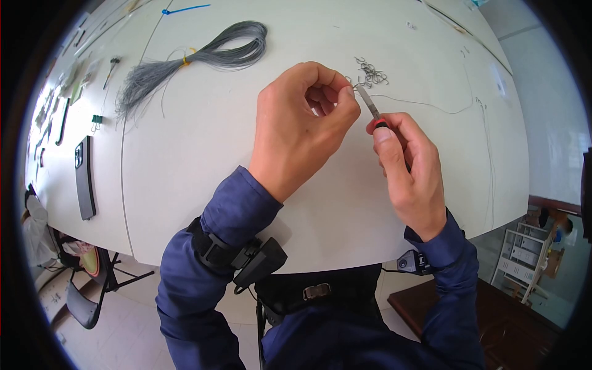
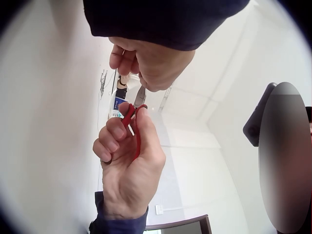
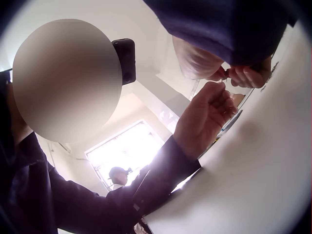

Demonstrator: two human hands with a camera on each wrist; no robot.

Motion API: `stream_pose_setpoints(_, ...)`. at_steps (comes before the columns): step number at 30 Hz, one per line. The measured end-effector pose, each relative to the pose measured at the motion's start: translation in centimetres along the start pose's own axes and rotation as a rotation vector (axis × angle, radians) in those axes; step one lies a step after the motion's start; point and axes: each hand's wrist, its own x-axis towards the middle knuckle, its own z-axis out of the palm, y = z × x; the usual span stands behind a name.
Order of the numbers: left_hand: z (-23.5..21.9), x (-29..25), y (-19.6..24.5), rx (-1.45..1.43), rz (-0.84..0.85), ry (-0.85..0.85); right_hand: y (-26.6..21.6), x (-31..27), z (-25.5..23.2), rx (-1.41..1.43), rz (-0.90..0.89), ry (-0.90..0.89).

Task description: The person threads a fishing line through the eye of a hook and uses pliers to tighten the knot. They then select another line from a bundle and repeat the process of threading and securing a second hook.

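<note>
The right hand [image 1: 410,176] curls round the red handles of a pair of small red-handled metal pliers [image 1: 372,111], thumb laid along the top; the slim grey nose points up and left, just right of the frame's centre in the head view; the left hand [image 1: 302,126] is bent into a loose fist, its thumb and forefinger pinched narrow at the plier tip on what looks like a small bent piece of thin grey wire [image 1: 353,87], too small to tell apart clearly; the piece sits right between fingertips and plier nose, all touching or nearly so. Such wire is likely light, springy and easy to drop; I would judge it best held close to the bend, with the pliers biting near the end. Just above lies a small heap of grey wire hooks [image 1: 371,73] on the white round table [image 1: 216,154]; a long loose wire strand [image 1: 425,105] trails right; at upper left lies a tied bundle of grey wires [image 1: 197,58]; a dark phone [image 1: 84,179] lies at far left.
</note>
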Motion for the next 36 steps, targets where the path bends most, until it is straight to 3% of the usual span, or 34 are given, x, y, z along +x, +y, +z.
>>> stream_pose_setpoints(4, -0.1, 0.0, -0.1, -0.169, -0.113, -0.022, -0.5, 0.4, -0.5, -0.072, 0.03, -0.039)
stream_pose_setpoints(8, -0.8, 0.7, -0.2, -0.5, -0.34, -0.05, -0.7, -0.1, -1.2, -0.181, 0.066, -0.085)
stream_pose_setpoints(11, -1.1, 0.9, -1.0, -0.691, -0.419, -0.088, 1.7, -0.9, -0.8, -0.536, -0.298, -0.028)
stream_pose_setpoints(14, -1.1, 0.9, -1.0, -0.785, -0.462, -0.13, 1.4, -1.5, -0.3, -0.69, -0.265, -0.093)
stream_pose_setpoints(18, -1.3, 1.0, -0.7, -0.829, -0.495, -0.198, 1.2, -1.2, 0.2, -0.682, -0.355, -0.046)
stream_pose_setpoints(21, -1.2, 0.8, -0.5, -0.852, -0.515, -0.267, 0.7, 0.4, -0.2, -0.602, -0.486, 0.118)
stream_pose_setpoints(24, -1.0, 0.6, -0.3, -0.876, -0.562, -0.317, 0.9, 2.1, 0.2, -0.377, -0.446, 0.096)
stream_pose_setpoints(27, -1.0, 0.5, -0.2, -0.905, -0.575, -0.325, 0.8, 3.1, 0.1, -0.157, -0.149, -0.038)
stream_pose_setpoints(36, -1.1, 0.5, -0.2, -0.976, -0.6, -0.335, 0.5, 2.9, -0.2, -0.084, -0.166, -0.026)
